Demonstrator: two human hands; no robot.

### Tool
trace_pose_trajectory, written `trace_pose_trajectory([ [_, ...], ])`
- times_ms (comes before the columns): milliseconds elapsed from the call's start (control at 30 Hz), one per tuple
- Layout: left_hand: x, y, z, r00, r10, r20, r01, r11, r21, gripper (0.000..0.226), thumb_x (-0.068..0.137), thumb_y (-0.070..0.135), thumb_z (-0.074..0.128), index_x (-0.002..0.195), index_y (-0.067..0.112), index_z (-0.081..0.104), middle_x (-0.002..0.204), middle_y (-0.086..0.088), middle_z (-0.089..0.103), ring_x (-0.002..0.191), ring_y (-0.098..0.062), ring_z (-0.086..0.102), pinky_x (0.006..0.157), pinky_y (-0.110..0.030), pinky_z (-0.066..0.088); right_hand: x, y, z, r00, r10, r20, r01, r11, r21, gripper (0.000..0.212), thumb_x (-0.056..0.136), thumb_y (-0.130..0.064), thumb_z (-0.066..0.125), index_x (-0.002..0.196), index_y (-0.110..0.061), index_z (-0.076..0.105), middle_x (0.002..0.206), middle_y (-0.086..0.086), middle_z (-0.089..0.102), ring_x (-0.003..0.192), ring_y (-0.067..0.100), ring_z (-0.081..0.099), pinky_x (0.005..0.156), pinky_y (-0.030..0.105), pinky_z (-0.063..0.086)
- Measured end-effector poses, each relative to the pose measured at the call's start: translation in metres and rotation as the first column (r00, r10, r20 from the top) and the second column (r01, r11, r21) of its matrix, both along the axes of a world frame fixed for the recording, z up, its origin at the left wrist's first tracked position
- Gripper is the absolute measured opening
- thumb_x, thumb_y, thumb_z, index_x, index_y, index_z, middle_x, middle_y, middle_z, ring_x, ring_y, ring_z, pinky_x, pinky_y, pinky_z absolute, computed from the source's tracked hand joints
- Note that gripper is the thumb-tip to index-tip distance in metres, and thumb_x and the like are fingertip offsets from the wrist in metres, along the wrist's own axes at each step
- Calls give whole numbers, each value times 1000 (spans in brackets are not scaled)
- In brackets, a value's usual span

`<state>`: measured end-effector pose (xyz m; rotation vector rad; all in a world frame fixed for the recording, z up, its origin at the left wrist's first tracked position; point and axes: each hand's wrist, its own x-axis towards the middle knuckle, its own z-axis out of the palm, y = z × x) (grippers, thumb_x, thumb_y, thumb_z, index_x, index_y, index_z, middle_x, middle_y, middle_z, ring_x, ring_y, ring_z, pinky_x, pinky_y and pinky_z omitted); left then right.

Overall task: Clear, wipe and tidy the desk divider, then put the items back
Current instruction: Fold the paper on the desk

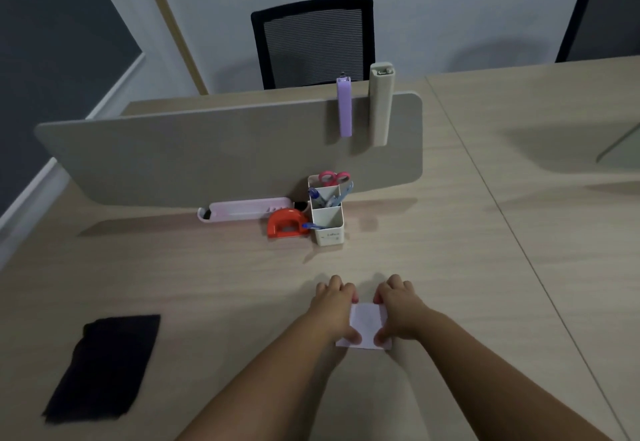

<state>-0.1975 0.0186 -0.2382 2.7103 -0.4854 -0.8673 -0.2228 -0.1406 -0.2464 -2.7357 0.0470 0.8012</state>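
Note:
A grey desk divider [207, 156] stands across the wooden desk [450, 267]. A purple stapler [344, 108] and a beige clip holder [380, 108] hang over its top edge at the right. At its foot lie a pink tray [242, 210], an orange hole punch [285, 224] and a white pen holder [327, 220] with pink scissors and pens. Near the front, a small white paper pad [367, 324] lies on the desk. My left hand [334, 305] grips its left edge and my right hand [398, 307] its right edge. A black cloth [104, 368] lies flat at the left.
A black mesh chair [313, 42] stands behind the divider, and a second chair [602, 14] at the far right. A seam [502, 215] runs between two desk tops. Another divider's edge [616, 144] shows at the right.

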Motion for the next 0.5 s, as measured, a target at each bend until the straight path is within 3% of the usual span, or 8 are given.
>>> trace_pose_trajectory([
  [167, -9, 3, -3, 999, 30, -37, -32, 999, -39, 67, 62, 33, 88, 115, 24, 47, 119, 0, 44, 109, -22, 42, 84, -38, 45, -1, 12, 2, 997, -30, -65, 36, 994, 104, 65, 59, -28, 81, 113, -17, 47, 115, 5, 53, 100, 20, 54, 84, 31, 52],
  [300, -17, 11, -2, 1000, 16, -24, -15, 999, 35, 72, 66, 42, 82, 127, 25, 48, 126, -2, 43, 115, -26, 41, 93, -40, 44, -10, 21, 2, 995, 12, -95, 5, 984, 180, 64, 70, -31, 73, 125, -14, 47, 122, 7, 61, 110, 24, 58, 88, 31, 48],
  [400, -25, 22, 2, 993, -55, 103, 50, 997, 54, 49, 79, 38, 71, 122, 21, 56, 129, -4, 41, 117, -30, 39, 94, -40, 41, -19, 26, 4, 995, 77, 63, -86, 982, 168, 35, 80, -26, 58, 111, -12, 61, 113, 10, 67, 105, 28, 61, 82, 29, 44],
  [500, -30, 42, 16, 973, -11, 232, 15, 1000, -13, 34, 87, 31, 61, 117, 17, 55, 125, -7, 53, 114, -32, 51, 89, -40, 42, -23, 34, 8, 958, 20, 287, -102, 956, 275, 24, 80, -24, 52, 100, -16, 63, 100, 8, 66, 94, 27, 62, 72, 31, 42],
])
